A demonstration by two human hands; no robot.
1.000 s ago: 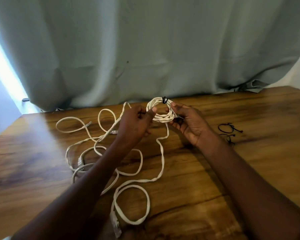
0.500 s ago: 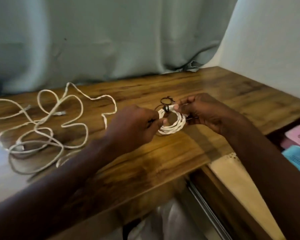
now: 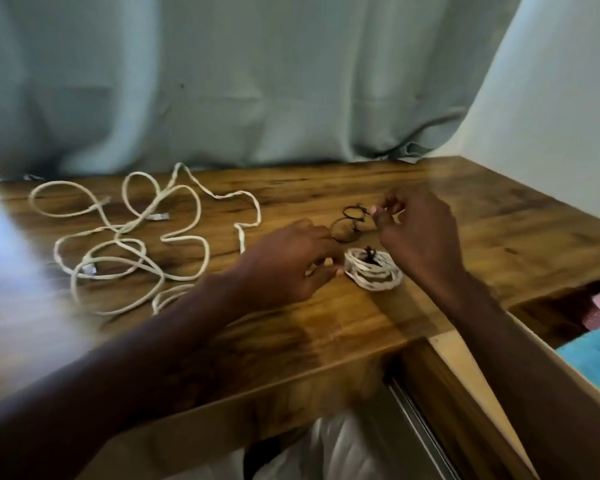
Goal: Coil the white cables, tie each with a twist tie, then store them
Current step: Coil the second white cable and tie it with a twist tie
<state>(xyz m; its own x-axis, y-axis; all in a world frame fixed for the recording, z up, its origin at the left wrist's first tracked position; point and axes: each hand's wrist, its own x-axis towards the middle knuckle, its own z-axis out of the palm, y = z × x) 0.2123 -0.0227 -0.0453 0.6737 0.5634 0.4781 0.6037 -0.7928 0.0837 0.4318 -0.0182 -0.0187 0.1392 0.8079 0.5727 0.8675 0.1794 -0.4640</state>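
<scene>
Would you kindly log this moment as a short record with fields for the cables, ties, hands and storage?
coiled cable: small white coil lying on the wooden table, bound with a dark twist tie
loose cables: white, uncoiled, sprawled on the table's left part
spare ties: dark loops on the table behind the coil
left hand: beside the coil, fingers loosely curled, no grip on anything
right hand: above the coil, fingertips by the spare ties; grip unclear
storage: open drawer at right, pink and blue items inside
</scene>
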